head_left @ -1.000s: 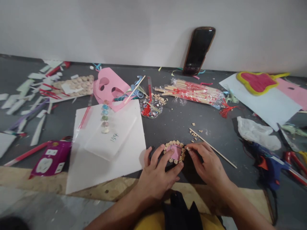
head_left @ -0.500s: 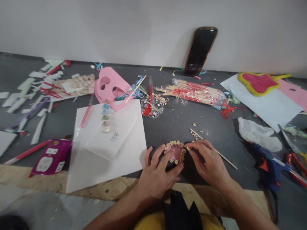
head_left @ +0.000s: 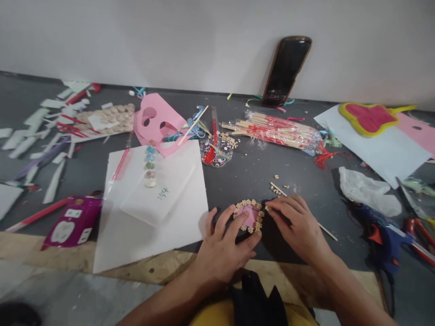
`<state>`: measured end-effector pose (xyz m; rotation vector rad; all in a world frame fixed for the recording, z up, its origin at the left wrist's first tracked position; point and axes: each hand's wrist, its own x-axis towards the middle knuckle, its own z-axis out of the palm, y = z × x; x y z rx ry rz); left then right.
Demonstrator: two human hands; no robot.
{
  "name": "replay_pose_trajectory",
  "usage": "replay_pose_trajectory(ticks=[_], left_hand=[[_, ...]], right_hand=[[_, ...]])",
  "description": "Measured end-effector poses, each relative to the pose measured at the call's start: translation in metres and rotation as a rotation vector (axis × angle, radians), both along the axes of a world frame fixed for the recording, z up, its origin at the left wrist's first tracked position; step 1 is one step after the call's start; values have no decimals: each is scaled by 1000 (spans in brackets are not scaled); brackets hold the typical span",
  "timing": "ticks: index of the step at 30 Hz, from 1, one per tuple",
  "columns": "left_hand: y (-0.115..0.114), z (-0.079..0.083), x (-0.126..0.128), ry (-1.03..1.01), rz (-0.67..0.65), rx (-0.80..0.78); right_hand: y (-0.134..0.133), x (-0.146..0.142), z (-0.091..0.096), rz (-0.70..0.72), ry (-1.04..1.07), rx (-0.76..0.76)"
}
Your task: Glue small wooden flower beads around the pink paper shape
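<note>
While the left hand (head_left: 224,249) lies spread on a beaded pink card (head_left: 249,216), the right hand (head_left: 295,226) (half curled, no clear grip) touches its beads (head_left: 260,217).

One left hand (head_left: 226,249), one right hand (head_left: 295,226), one pink frame (head_left: 249,216), one phone (head_left: 286,71), one glue gun (head_left: 382,235), one mask (head_left: 156,124) and one skewer (head_left: 328,232) show.

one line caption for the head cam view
Left hand on a pink paper square, right hand at its ring of small tan wooden beads, on dark grey worktop
</note>
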<state>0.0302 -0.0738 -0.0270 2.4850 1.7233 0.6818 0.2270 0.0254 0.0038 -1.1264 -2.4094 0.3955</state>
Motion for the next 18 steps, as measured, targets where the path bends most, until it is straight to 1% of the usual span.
replay_pose_trajectory(ticks=[3, 10, 18], left_hand=[[1, -1, 0, 0, -1, 12], [1, -3, -1, -6, -4, 32], [2, -2, -1, -11, -9, 23]], right_hand=[[1, 1, -4, 9, -15, 12], [2, 0, -5, 20, -68, -58], [3, -3, -6, 20, -42, -25]])
